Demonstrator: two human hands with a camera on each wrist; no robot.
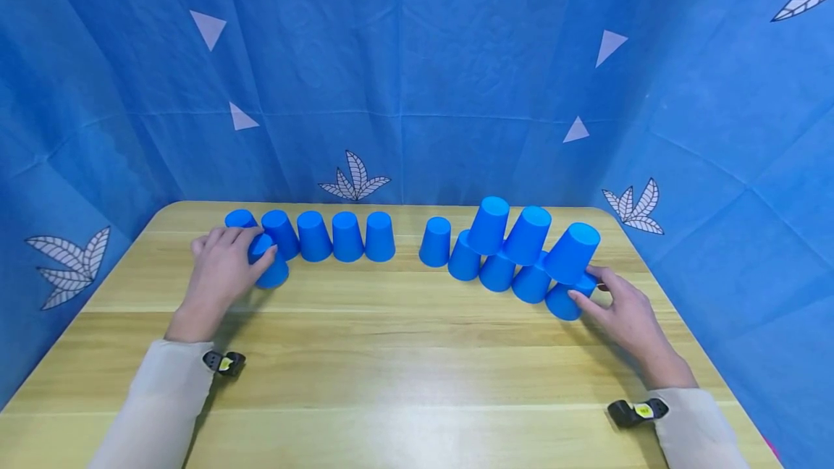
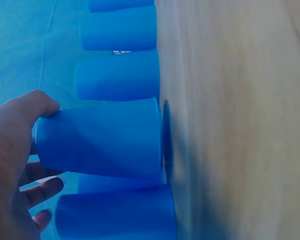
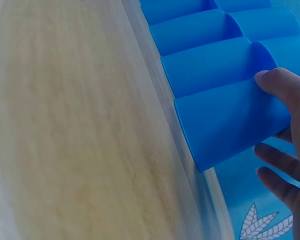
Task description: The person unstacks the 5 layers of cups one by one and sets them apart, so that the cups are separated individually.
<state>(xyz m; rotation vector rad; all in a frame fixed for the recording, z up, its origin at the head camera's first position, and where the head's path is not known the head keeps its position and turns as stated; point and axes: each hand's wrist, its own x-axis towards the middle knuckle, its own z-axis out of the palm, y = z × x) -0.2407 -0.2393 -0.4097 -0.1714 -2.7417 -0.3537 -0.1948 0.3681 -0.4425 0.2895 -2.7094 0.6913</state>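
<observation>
My left hand (image 1: 224, 263) holds an upside-down blue cup (image 2: 100, 140) by its upper end, with the thumb on one side. This cup stands in front of the left end of a row of blue cups, its rim close over the table. On the right, my right hand (image 1: 622, 310) grips the nearest bottom cup (image 3: 230, 125) of a two-level stack, thumb on its near side. Three upside-down cups make the upper level; the rightmost upper cup (image 1: 572, 252) sits just above my right thumb. Part of each gripped cup is hidden behind fingers.
Several upside-down cups, among them a middle one (image 1: 348, 237), line the table's back left. A lone-topped bottom cup (image 1: 435, 242) forms the inner end of the right row. The wooden table (image 1: 404, 353) meets a blue patterned curtain (image 1: 404, 78) behind and at the sides.
</observation>
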